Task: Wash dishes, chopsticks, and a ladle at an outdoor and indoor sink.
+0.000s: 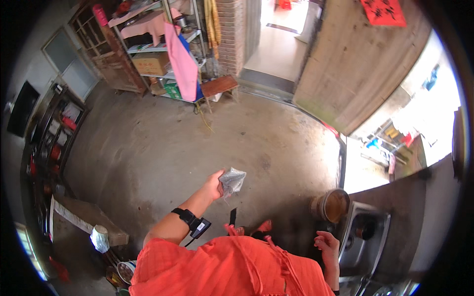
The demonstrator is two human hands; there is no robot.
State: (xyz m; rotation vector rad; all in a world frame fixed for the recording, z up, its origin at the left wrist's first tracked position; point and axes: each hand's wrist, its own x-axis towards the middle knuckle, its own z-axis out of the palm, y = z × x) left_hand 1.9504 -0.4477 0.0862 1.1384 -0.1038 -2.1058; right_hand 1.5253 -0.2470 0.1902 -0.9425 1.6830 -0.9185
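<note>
My left hand [215, 184] is stretched out over the floor and grips a crumpled piece of silvery, see-through plastic wrap [233, 179]. The wrap sticks out past my fingers, and what it may enclose cannot be made out. A black strap with a small black device [200, 227] sits on my left forearm. My right hand [327, 244] hangs beside the stainless steel sink [364, 244], fingers loosely bent and holding nothing. Inside the basin rests a dark round vessel [364, 231]. A bucket [336, 205] with brownish contents stands just beyond my right hand.
Ahead, a wooden bench [220, 86] stands by a metal shelf [155, 49] draped with pink cloth. A large wooden door [364, 63] stands ajar at the right. Low cabinets [55, 129] line the left wall. Near my left side are a board-topped table [89, 218] and a bowl [126, 272].
</note>
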